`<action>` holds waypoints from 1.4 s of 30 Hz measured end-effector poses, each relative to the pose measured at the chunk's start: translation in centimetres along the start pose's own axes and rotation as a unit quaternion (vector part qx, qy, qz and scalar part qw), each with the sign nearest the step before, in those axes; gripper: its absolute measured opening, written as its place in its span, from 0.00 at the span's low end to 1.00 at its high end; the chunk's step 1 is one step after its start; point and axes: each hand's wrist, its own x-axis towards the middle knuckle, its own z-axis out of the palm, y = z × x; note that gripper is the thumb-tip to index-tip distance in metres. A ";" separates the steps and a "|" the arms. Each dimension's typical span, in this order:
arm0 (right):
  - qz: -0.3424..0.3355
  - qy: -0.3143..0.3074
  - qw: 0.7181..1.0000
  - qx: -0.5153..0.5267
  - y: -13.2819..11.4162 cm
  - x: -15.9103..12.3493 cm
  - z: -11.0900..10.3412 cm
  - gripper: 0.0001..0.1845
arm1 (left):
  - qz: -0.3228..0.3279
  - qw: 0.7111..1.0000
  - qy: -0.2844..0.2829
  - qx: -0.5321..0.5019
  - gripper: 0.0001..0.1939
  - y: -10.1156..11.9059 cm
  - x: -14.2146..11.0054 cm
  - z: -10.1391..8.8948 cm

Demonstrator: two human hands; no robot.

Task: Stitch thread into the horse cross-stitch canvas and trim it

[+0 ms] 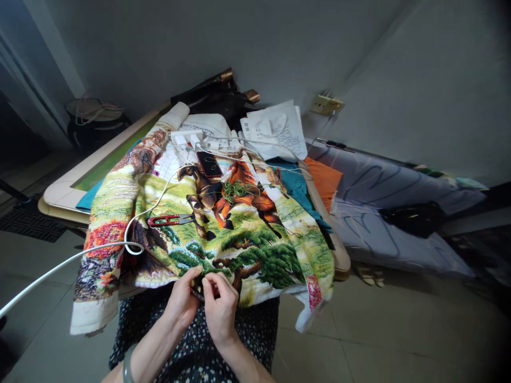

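A large cross-stitch cloth point(247, 234) with horses and green trees drapes over a table and onto my lap. My left hand point(182, 300) and my right hand point(220, 306) meet at its near edge, fingers pinched together on the cloth; whether a needle is between them is too small to tell. A tangle of green thread point(235, 190) lies on the horse picture. Red-handled thread snips point(170, 219) rest on the cloth to the left.
A white cable point(59, 264) loops across the cloth from the lower left. A phone point(209, 163) and a white power strip point(187, 136) lie at the far end, with a white bag point(275, 130) behind. A grey-covered bed point(383, 213) stands on the right.
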 end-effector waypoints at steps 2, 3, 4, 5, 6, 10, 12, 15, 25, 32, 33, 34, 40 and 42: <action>-0.001 -0.001 1.000 0.000 0.0 0.0 0.0 0.11 | 0.005 1.000 -0.003 0.003 0.06 0.0 0.0 0.0; -0.001 -0.001 1.000 0.000 0.0 0.0 0.1 0.11 | 0.006 1.000 -0.004 0.004 0.06 0.0 0.0 0.0; -0.001 0.000 1.000 0.000 0.1 0.0 0.1 0.11 | 0.005 1.000 -0.003 0.004 0.06 0.0 0.0 0.0; -0.003 0.002 1.000 -0.002 0.1 0.0 0.1 0.11 | 0.004 1.000 -0.002 0.002 0.06 0.0 0.0 0.1; -0.006 0.005 1.000 -0.004 0.1 0.0 0.2 0.12 | 0.002 1.000 0.002 -0.002 0.05 0.0 -0.1 0.1; -0.018 0.016 1.000 -0.014 0.1 0.2 0.3 0.13 | -0.004 1.000 0.012 -0.022 0.06 0.1 -0.3 0.4; -0.017 0.017 1.000 -0.014 0.0 0.3 0.4 0.13 | -0.007 1.000 0.011 -0.028 0.07 0.2 -0.3 0.5; -0.005 0.011 1.000 -0.009 -0.1 0.4 0.3 0.13 | -0.007 0.999 0.016 -0.028 0.08 0.2 -0.4 0.6; 0.112 -0.025 0.991 0.062 0.3 1.1 -0.1 0.05 | -0.020 1.000 -0.018 -0.013 0.06 -0.1 -0.4 -0.2; 0.063 -0.196 0.978 -0.032 -1.0 4.6 -1.8 0.10 | -0.002 0.999 -0.038 0.018 0.15 -0.1 -0.2 -1.3; 0.075 -0.215 0.973 -0.031 -1.1 5.1 -2.0 0.08 | 0.003 0.999 -0.042 0.026 0.15 -0.1 -0.2 -1.4; 0.093 -0.224 0.970 -0.016 -1.3 5.6 -2.3 0.08 | 0.007 0.998 -0.046 0.033 0.15 -0.1 -0.2 -1.4; 0.241 -0.094 0.917 0.305 -1.2 8.9 -5.0 0.19 | 0.037 0.998 -0.032 0.045 0.17 -0.3 -0.5 -1.1; 0.264 -0.082 0.878 0.391 -1.1 9.7 -5.9 0.20 | 0.035 0.998 -0.030 0.043 0.18 -0.3 -0.6 -1.0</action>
